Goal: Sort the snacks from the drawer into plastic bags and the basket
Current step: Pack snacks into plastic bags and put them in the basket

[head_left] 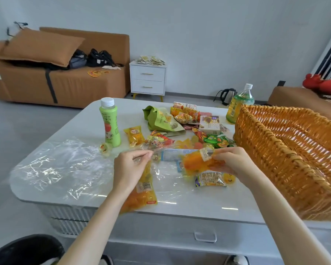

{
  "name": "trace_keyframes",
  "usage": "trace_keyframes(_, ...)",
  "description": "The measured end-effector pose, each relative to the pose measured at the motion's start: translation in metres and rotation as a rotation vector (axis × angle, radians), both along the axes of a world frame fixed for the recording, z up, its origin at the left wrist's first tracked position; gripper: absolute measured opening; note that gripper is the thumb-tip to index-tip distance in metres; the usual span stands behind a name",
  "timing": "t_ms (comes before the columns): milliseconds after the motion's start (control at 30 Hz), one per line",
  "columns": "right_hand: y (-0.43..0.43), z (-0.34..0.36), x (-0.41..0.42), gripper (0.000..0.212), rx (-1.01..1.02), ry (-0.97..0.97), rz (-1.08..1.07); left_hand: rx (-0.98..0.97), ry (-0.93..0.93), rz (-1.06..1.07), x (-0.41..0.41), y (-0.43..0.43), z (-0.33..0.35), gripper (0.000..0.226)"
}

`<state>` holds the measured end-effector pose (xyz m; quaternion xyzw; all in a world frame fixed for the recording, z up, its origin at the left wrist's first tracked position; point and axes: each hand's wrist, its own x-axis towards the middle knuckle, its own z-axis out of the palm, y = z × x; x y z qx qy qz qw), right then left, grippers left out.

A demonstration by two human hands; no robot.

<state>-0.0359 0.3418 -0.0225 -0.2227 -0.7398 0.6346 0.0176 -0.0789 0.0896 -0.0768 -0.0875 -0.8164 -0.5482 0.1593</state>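
Observation:
My left hand (130, 165) pinches the upper edge of a clear plastic bag (166, 180) lying on the white table (84, 119). My right hand (235, 163) grips an orange snack packet (197, 159) at the bag's mouth. Inside the bag lie a yellow-orange packet (143, 192) and a small purple-edged packet (210, 179). A second clear bag (55, 165) lies flat to the left. A wicker basket (287, 155) stands at the right. Several loose snacks (180, 121) are heaped at the table's middle.
A green juice bottle (110, 123) stands upright left of the snacks, and a green tea bottle (239, 104) stands behind the basket. A closed drawer with a handle (204, 236) is in the table's front. A sofa (65, 73) and a white nightstand (147, 77) are behind.

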Motion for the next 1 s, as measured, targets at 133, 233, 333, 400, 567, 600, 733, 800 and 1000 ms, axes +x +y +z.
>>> trace_keyframes(133, -0.015, -0.017, -0.008, 0.012, -0.299, -0.063, 0.041, 0.075, -0.08, -0.161, 0.003, 0.005, 0.002, 0.012)
trace_keyframes(233, -0.033, -0.03, -0.013, 0.015, -0.615, -0.114, 0.065, 0.005, -0.1, -0.254, 0.002, 0.008, 0.004, 0.01)
trace_keyframes(333, -0.038, -0.038, -0.015, 0.021, -0.827, -0.188, 0.077, -0.114, -0.185, -0.152, -0.006, -0.002, 0.004, 0.031)
trace_keyframes(400, -0.037, -0.038, -0.016, 0.022, -0.89, -0.204, 0.084, 0.026, -0.282, -0.025, -0.012, -0.01, 0.002, 0.032)
trace_keyframes(567, -0.039, -0.039, -0.019, 0.018, -0.856, -0.213, 0.165, 0.297, -0.542, 0.146, -0.019, -0.019, -0.008, 0.065)
trace_keyframes(600, -0.041, -0.038, -0.019, 0.017, -0.845, -0.207, 0.186, 0.345, -0.557, 0.152, -0.022, -0.02, -0.01, 0.066)
trace_keyframes(733, -0.044, -0.046, -0.026, 0.014, -0.75, -0.186, 0.248, 0.465, -0.623, 0.107, -0.026, -0.019, -0.012, 0.052)
trace_keyframes(800, -0.046, -0.05, -0.028, 0.023, -0.629, -0.16, 0.289, 0.498, -0.629, 0.021, -0.023, -0.013, -0.009, 0.029)
trace_keyframes(1000, -0.05, -0.063, -0.034, 0.021, -0.563, -0.019, 0.202, 0.544, -0.621, -0.095, -0.018, 0.0, -0.004, 0.02)
